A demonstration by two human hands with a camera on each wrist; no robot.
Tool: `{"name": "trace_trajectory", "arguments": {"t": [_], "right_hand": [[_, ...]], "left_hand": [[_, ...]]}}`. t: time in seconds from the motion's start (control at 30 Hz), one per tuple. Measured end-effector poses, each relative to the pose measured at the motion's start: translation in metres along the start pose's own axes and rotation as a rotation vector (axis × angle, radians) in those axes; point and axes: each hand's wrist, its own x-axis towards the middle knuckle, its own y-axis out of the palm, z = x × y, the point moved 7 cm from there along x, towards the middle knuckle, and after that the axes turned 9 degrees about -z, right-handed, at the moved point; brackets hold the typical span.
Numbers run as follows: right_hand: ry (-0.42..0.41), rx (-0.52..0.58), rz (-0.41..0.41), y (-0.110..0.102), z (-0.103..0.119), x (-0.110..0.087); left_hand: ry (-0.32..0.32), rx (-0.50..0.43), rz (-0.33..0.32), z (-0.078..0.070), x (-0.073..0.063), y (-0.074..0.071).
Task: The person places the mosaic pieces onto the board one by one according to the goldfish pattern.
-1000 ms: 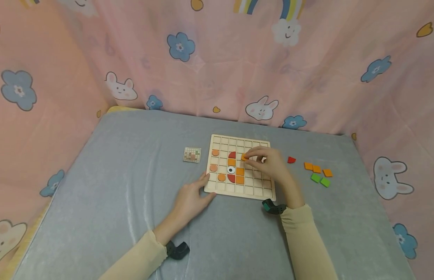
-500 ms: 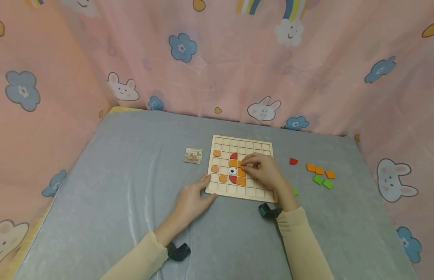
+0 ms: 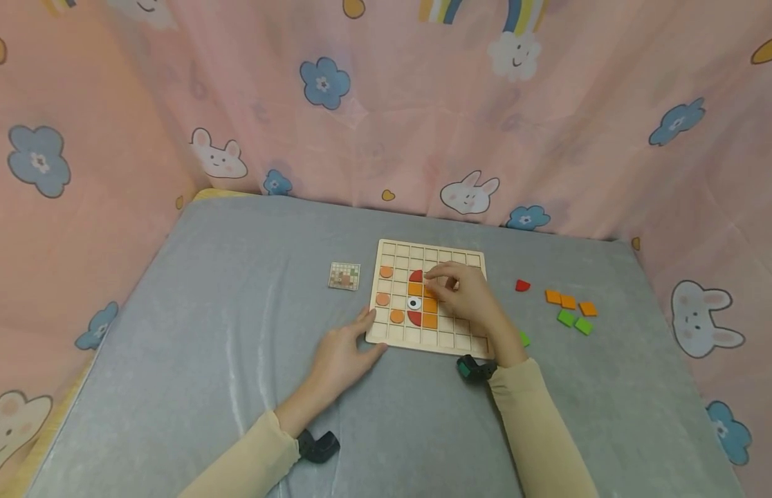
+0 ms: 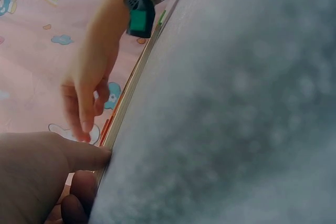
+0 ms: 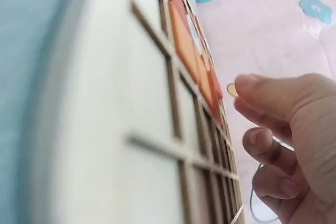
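A square wooden grid board point(image 3: 454, 339) lies on the table with coloured pieces in its cells. My left hand point(image 3: 339, 353) holds its near left corner, the thumb at the front edge and the fingers along the left side. My right hand point(image 3: 467, 294) is over the middle of the board, fingers bent with nothing visible between them in the right wrist view. Beneath its fingertips are orange square tiles point(image 3: 429, 320). Beside these are red rounded pieces point(image 3: 414, 319) and a white eye piece point(image 3: 414, 303). Orange discs point(image 3: 396, 316) sit in cells farther left.
A small printed pattern card point(image 3: 344, 277) lies left of the board. To the right are a loose red piece point(image 3: 522, 285), orange tiles point(image 3: 568, 302) and green tiles point(image 3: 583, 326); another green tile point(image 3: 526, 339) is partly behind the right wrist. A pink curtain point(image 3: 373, 124) hangs behind the table.
My right hand brought an orange tile down and left into a cell beside the orange one, then let go and rose slightly. The left hand stays at the board's corner.
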Motion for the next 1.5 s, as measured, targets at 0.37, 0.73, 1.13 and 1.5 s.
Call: {"name": "trace_trajectory", "arguments": {"t": [0.37,0.73,1.13,1.5], "right_hand": [[-0.02,-0.084,0.076,0.014,0.004,0.02],[0.0,-0.075,0.068,0.013,0.009,0.018],[-0.026,-0.068,0.078,-0.013,0.006,-0.004],[-0.016,-0.079,0.121,-0.007,0.004,-0.005]], "left_hand": [[0.002,-0.004,0.011,-0.003,-0.001,0.001],[0.005,-0.005,0.007,-0.004,-0.002,0.0],[-0.008,-0.004,0.011,-0.001,-0.002,-0.001],[0.002,0.009,0.004,0.0,0.0,0.0]]}}
